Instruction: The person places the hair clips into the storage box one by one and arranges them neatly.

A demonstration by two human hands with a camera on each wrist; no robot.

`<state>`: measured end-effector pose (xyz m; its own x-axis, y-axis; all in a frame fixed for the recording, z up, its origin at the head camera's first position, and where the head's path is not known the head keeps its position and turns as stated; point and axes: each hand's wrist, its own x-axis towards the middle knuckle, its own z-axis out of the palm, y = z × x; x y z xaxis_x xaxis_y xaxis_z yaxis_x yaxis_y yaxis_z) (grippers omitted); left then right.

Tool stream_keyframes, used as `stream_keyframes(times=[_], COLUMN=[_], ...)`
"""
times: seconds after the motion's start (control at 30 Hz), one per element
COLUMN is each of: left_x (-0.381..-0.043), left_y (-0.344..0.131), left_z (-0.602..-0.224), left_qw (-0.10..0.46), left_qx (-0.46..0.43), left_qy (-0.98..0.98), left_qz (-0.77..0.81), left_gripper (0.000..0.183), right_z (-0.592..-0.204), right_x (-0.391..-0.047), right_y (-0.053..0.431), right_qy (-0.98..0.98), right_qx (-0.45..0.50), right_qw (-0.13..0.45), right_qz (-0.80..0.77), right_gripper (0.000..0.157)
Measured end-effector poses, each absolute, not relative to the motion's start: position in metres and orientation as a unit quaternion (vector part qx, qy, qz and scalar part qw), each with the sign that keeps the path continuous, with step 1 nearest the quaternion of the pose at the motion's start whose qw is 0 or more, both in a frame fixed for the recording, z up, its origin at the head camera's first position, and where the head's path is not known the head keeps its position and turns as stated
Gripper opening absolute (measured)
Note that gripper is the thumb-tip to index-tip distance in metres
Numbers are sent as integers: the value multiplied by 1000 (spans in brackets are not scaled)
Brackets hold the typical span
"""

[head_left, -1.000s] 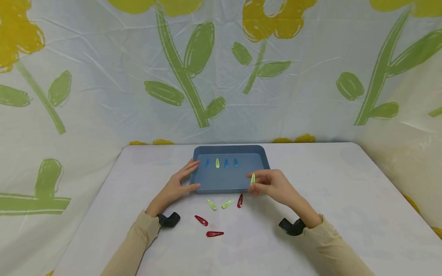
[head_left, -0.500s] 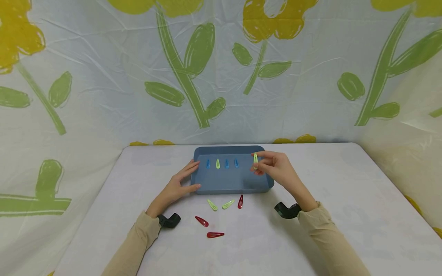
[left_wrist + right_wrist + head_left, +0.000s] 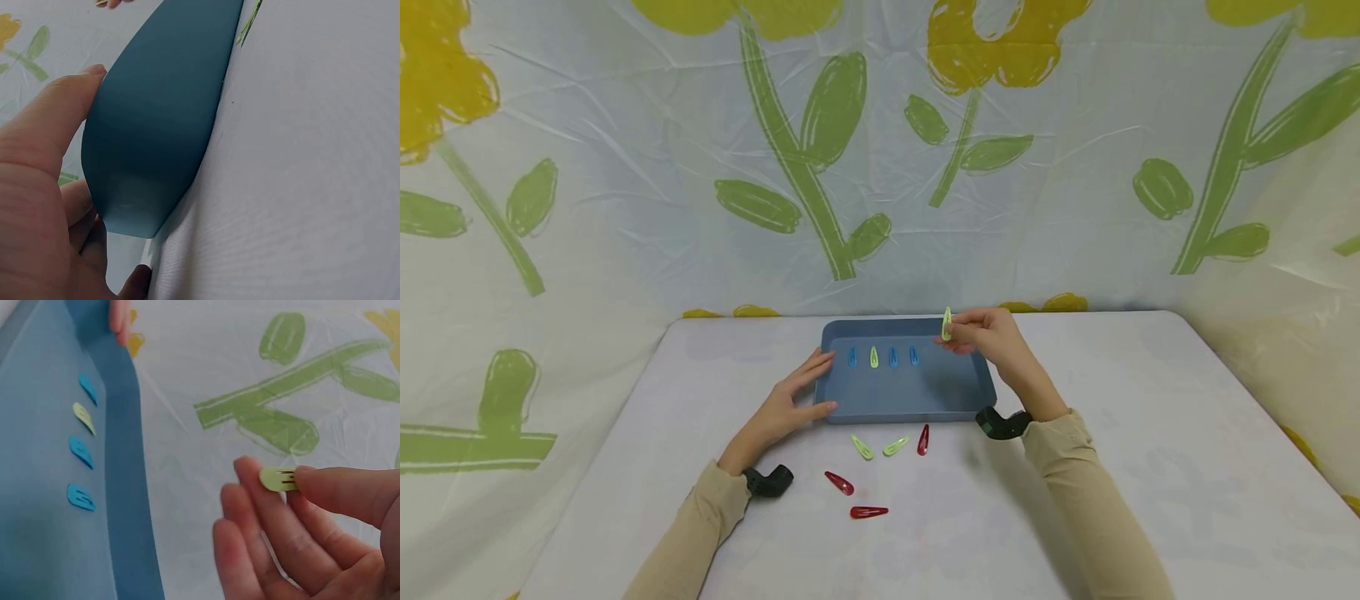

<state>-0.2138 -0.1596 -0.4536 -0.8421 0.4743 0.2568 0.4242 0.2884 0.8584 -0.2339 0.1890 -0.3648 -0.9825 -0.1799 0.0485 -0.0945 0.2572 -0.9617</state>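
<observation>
My right hand (image 3: 992, 337) pinches a light green hair clip (image 3: 947, 323) between thumb and fingers, raised above the back right part of the blue tray (image 3: 895, 396). In the right wrist view this hair clip (image 3: 278, 479) shows between thumb and forefinger. At the tray's left side, my left hand (image 3: 782, 406) touches the rim with thumb and fingers spread. The left wrist view has the thumb (image 3: 84, 87) against the tray wall (image 3: 156, 112). Inside the tray lies a row of several upright clips: blue ones, such as the leftmost blue clip (image 3: 852, 357), and one green clip (image 3: 874, 357).
In front of the tray, on the white table (image 3: 1000, 533), lie two green clips (image 3: 861, 447) and three red clips, one red clip (image 3: 869, 512) nearest the front. A flower-printed cloth (image 3: 662, 208) hangs behind the table's back edge.
My right hand has moved up and away from the tray's front right corner toward its back edge, carrying the green hair clip. The left hand stays at the tray's left side.
</observation>
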Motion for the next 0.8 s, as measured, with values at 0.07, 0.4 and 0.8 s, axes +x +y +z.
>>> stream_keyframes(times=[0.07, 0.4, 0.8], left_x=[-213, -215, -214], left_y=[-160, -160, -161], left_z=[-454, -456, -455], left_qw=[25, 24, 17], left_qx=[278, 280, 287], left_qy=[802, 803, 799], left_qz=[527, 526, 529], left_gripper=[71, 71, 71], right_z=[-365, -382, -410], right_x=[-240, -265, -282], right_y=[188, 181, 171], right_qy=[796, 823, 854], right_qx=[-75, -40, 43], right_qw=[44, 77, 122], right_qz=[-599, -561, -503], right_gripper=[29, 27, 19])
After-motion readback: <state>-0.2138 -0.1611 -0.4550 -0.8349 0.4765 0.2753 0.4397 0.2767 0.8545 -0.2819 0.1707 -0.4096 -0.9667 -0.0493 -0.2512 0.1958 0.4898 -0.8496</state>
